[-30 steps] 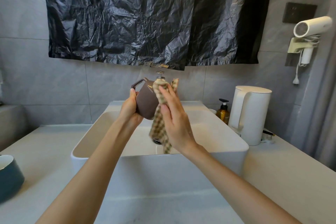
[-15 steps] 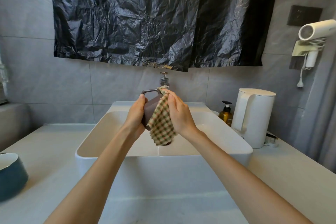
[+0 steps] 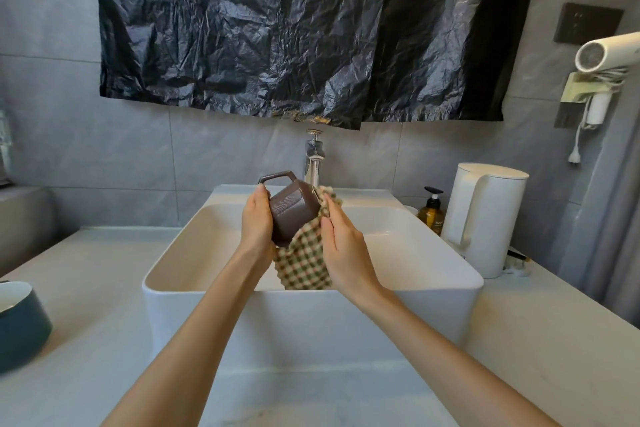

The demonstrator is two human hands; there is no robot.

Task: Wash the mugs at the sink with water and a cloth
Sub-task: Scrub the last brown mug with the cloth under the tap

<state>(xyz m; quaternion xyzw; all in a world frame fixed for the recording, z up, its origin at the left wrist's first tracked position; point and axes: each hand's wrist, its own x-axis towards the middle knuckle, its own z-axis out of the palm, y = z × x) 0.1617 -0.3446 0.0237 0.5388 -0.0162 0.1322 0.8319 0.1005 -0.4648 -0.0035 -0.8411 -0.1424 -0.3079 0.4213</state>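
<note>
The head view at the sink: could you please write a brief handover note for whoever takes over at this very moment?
Left hand grips the brown ceramic mug with the angular handle, tilted above the white rectangular sink.
Right hand holds the green-and-brown checked cloth against the mug's right side.
Done: wiping is under way.
Left: finish wiping, then rinse; no water visibly runs from the chrome faucet. The dark teal vessel waits on the pale counter, far left.

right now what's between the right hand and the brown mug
The checked cloth lies there: the right hand holds it against the brown mug, which the left hand grips. The head view shows it.
</note>
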